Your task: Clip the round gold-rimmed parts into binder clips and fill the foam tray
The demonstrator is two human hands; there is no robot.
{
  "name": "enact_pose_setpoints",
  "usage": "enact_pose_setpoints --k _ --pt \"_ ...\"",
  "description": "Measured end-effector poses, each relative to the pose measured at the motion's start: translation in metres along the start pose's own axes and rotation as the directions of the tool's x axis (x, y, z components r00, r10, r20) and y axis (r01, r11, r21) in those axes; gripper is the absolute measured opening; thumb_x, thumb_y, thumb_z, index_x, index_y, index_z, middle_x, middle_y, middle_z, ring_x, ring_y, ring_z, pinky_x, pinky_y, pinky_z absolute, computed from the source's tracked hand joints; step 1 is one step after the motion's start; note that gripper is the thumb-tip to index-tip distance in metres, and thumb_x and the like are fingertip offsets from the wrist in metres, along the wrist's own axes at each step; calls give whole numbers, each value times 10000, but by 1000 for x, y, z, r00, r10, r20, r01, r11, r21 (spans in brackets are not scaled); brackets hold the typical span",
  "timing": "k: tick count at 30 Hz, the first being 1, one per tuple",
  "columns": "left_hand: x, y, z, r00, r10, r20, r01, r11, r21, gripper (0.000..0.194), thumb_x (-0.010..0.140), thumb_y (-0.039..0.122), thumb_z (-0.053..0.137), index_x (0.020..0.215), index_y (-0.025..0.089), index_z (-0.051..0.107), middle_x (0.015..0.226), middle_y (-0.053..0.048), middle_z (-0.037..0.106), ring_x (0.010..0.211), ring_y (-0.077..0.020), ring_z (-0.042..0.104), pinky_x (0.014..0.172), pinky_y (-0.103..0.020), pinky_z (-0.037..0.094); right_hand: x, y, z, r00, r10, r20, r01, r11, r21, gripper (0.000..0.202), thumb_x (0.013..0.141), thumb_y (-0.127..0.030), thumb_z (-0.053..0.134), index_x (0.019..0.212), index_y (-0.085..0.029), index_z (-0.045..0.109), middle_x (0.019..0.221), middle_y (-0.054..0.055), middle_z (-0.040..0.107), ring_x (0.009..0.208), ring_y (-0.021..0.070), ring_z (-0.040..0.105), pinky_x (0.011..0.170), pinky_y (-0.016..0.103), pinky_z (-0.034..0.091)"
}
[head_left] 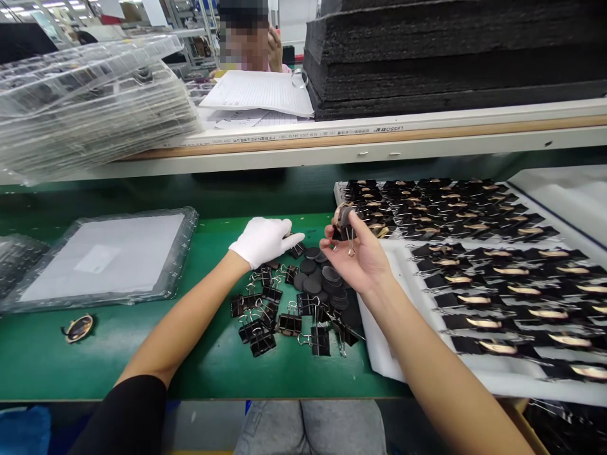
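Observation:
My left hand [262, 241], in a white glove, is over the upper end of a pile of black binder clips [289, 324]. Its thumb and a finger are apart, close to one binder clip [297, 250]; the other fingers are hidden. Raised beside the tray, my bare right hand [363, 253] grips a round gold-rimmed piece [338, 216] with a dark disc [346, 215] against it. A binder clip with silver handles [351, 246] hangs at that piece. Loose black foam-like discs [312, 284] lie between my hands among the clips.
White foam trays [386, 354] at right carry rows of clipped gold-edged pieces [484, 322]. One gold-rimmed piece [78, 328] lies at left, below a clear plastic tray [109, 253]. Plastic trays [95, 107] and black foam sheets [450, 57] are stacked on the shelf. A person [256, 57] is beyond it.

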State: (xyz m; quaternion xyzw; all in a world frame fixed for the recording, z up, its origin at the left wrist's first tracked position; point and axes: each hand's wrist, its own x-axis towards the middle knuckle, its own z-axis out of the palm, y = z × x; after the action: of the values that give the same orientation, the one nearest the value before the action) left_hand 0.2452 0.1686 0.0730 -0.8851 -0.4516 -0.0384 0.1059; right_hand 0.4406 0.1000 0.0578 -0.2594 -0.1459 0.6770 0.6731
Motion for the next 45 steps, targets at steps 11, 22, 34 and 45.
enact_pose_setpoints --k 11,22,34,45 --pt "1 -6 6 988 33 153 2 974 -225 533 963 644 484 674 221 629 635 -30 613 590 -186 497 583 -310 232 -3 7 0 999 15 51 -6 986 -169 407 547 -409 1001 834 -267 750 848 -49 708 736 113 600 619 242 507" --pt "4 -10 7 990 -97 98 138 698 -702 299 834 397 608 625 184 585 627 27 545 634 -131 472 609 -273 332 1 11 -5 999 18 31 -9 966 -258 338 597 -409 973 827 -278 762 859 -43 714 711 115 594 606 249 504" --pt "2 -12 -9 977 -120 176 209 378 -902 398 853 552 662 755 167 693 589 34 519 555 -96 394 556 -250 296 -2 16 -8 993 116 22 -83 822 -564 414 568 -506 969 854 -255 804 930 4 736 797 145 611 646 270 560" --pt "-4 -11 -17 995 -25 98 83 752 -654 622 960 707 431 619 191 494 599 16 486 599 -124 396 594 -286 271 -3 19 -10 989 -98 109 144 779 -610 431 628 -520 941 905 -230 784 962 44 781 814 179 661 607 259 498"
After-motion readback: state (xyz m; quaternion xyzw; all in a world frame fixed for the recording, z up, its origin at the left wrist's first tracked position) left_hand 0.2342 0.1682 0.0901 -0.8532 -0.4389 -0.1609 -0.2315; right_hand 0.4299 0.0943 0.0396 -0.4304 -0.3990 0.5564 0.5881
